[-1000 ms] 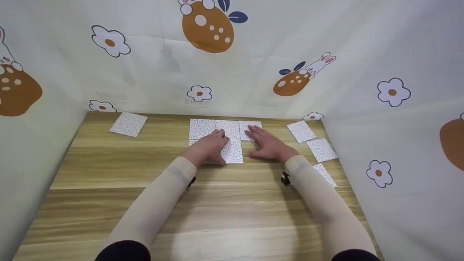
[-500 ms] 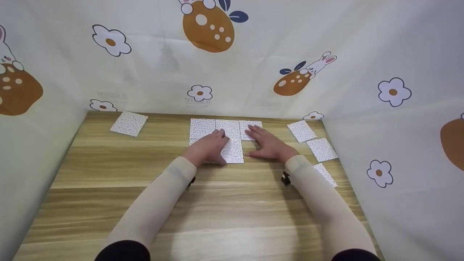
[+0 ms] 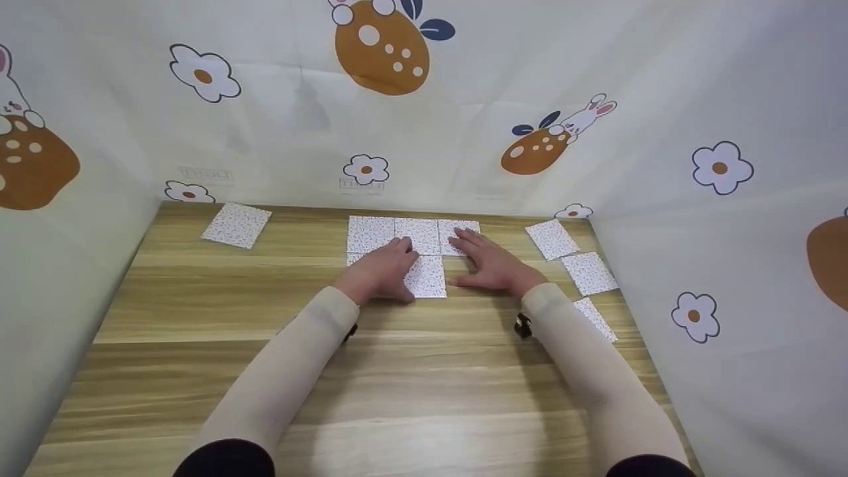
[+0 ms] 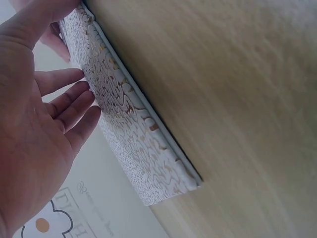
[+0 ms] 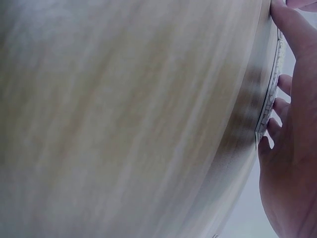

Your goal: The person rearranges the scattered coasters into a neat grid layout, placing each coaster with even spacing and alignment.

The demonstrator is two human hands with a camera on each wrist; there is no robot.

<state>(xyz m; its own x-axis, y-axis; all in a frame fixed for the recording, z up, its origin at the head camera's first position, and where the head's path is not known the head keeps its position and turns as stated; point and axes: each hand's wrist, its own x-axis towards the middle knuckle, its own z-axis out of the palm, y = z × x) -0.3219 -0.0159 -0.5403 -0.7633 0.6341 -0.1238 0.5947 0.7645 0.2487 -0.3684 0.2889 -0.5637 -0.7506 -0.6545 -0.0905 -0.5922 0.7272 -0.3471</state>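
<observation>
Lettering (image 3: 362, 185): too blurred | left hand (image 3: 381, 268), right hand (image 3: 493, 265): fingers relaxed, touching squares (image 3: 371, 233), gripping nothing

Left forearm (image 3: 281, 377) and right forearm (image 3: 596, 371) outstretched, left fingers (image 4: 77, 110) slightly bent, right fingers (image 3: 473, 246) extended.

From six o'clock, high and well back, the head camera faces forward and down over the tabletop (image 3: 424, 377) toward the printed cloth (image 3: 278, 132) at twelve o'clock. The left wrist camera looks, steeply tilted and very close, past the left hand (image 4: 37, 124) at nine o'clock to the tile block (image 4: 126, 119), while the right wrist camera, also close, skims low over the tabletop with the right hand (image 5: 292, 134) at three o'clock. With each wrist view, the head view shares that hand and part of the tile block.
</observation>
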